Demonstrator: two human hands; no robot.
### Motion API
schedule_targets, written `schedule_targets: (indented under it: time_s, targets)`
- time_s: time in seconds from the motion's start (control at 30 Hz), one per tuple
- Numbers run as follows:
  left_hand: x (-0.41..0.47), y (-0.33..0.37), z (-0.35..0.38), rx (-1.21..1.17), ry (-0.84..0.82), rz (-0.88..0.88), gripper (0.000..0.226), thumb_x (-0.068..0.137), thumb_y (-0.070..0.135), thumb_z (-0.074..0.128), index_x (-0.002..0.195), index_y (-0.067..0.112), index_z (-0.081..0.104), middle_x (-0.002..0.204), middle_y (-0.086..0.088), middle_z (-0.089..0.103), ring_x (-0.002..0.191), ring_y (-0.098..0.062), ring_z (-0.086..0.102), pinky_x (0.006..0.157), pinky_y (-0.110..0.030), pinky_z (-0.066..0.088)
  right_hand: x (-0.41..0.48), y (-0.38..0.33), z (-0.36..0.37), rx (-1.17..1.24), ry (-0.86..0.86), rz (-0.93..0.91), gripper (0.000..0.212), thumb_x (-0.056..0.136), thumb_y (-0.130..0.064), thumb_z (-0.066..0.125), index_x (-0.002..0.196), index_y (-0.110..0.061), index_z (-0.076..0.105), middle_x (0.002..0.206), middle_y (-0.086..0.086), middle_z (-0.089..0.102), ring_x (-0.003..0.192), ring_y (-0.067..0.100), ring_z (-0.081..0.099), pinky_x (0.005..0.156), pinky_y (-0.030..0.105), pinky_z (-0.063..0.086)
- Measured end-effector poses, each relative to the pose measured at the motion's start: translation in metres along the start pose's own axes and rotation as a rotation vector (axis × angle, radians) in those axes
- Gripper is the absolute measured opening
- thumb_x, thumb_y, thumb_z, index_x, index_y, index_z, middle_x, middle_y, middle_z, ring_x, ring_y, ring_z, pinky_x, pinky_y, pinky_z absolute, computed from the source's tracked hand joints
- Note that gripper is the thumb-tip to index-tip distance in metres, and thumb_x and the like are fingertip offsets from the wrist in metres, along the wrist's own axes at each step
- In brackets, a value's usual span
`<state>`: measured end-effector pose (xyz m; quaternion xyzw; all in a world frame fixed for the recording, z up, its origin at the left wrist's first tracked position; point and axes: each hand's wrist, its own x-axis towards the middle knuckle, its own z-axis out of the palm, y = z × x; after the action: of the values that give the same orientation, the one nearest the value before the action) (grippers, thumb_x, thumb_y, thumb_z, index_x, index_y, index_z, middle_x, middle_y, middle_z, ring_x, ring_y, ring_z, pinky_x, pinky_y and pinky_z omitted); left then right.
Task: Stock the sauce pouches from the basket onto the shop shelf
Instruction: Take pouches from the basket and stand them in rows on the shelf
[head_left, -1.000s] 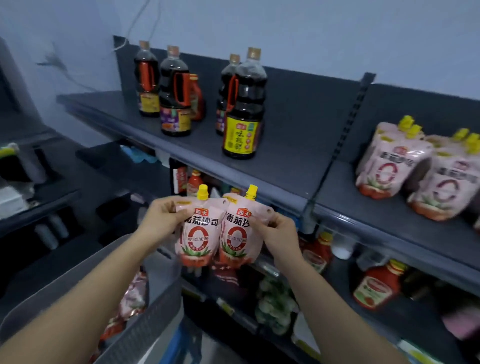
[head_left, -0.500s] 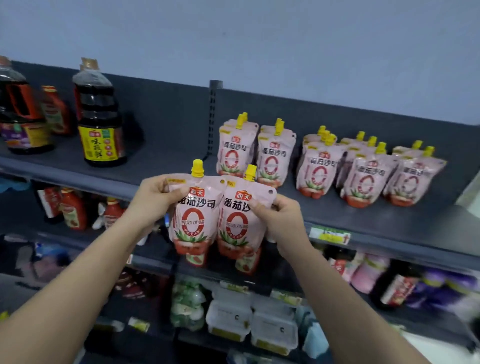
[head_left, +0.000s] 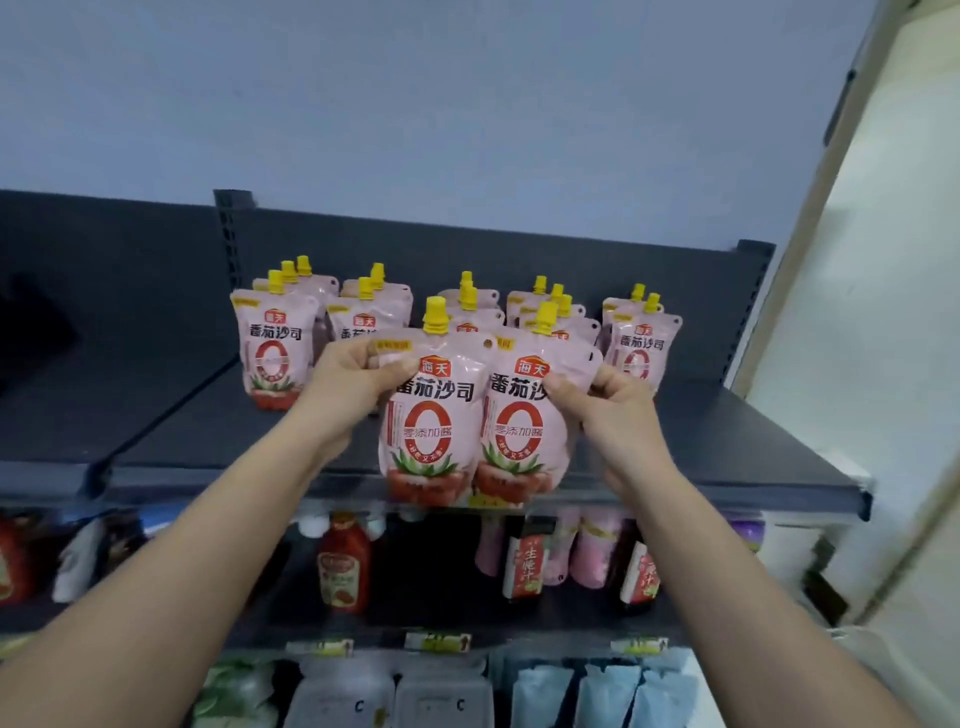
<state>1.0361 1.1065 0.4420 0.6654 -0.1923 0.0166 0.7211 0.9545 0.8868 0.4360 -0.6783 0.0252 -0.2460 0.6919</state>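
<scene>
Stocked pouches (head_left: 272, 353) already lined the back of the shelf (head_left: 208, 431). The left hand (head_left: 358, 384) pinched the left pouch (head_left: 431, 426) and the right hand (head_left: 618, 415) pinched the right pouch (head_left: 524, 431) with curled fingers, side by side at the shelf's front edge and not yet placed.

Two sauce pouches (head_left: 431, 431) are held up, and about twelve shelved pouches (head_left: 270, 353) stand in five rows on one shelf (head_left: 182, 431).

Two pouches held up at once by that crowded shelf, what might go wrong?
The left hand pinches the left pink yellow-capped sauce pouch, the right hand the right pouch, both only near the top; either might slip. The standing pouches crowd the dark metal shelf; pushing these in may topple some.
</scene>
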Motion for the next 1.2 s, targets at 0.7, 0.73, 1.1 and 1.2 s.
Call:
schedule_targets:
  time_s: [0.7,0.73,1.1,1.2]
  targets:
    - [0.097,-0.04,0.215,0.048,-0.196,-0.051,0.011,0.091,0.008,0.059,0.085,0.016,0.065,0.073,0.002,0.076,0.064,-0.011,0.072,0.055,-0.025,0.055,0.136,0.017,-0.168,-0.128,0.135,0.022,0.012,0.082,-0.004,0.071,0.076,-0.015,0.07,0.068,-0.006,0.073,0.059,0.008,0.07,0.048,0.021,0.053]
    - [0.096,-0.042,0.223,0.035,-0.184,-0.052,0.013,0.091,0.006,0.059,0.086,0.016,0.066,0.071,0.003,0.075,0.064,-0.01,0.072,0.055,-0.023,0.055,0.14,0.019,-0.174,-0.13,0.12,0.033,0.012,0.082,-0.004,0.071,0.076,-0.015,0.07,0.07,-0.004,0.073,0.06,0.008,0.071,0.049,0.022,0.054]
    - [0.094,-0.067,0.277,-0.105,-0.054,-0.117,0.022,0.088,-0.001,0.059,0.104,0.011,0.068,0.083,0.001,0.076,0.078,-0.01,0.072,0.062,-0.02,0.055,0.186,0.05,-0.21,-0.201,-0.041,0.087,0.01,0.081,-0.005,0.073,0.075,-0.013,0.072,0.076,0.001,0.073,0.062,0.009,0.068,0.052,0.025,0.051]
    - [0.097,-0.072,0.283,-0.087,-0.04,-0.118,0.022,0.088,-0.001,0.06,0.104,0.012,0.068,0.09,-0.002,0.076,0.086,-0.014,0.071,0.068,-0.022,0.055,0.195,0.056,-0.212,-0.204,-0.057,0.085,0.009,0.083,-0.004,0.07,0.078,-0.012,0.072,0.076,0.0,0.072,0.062,0.006,0.065,0.051,0.021,0.049]
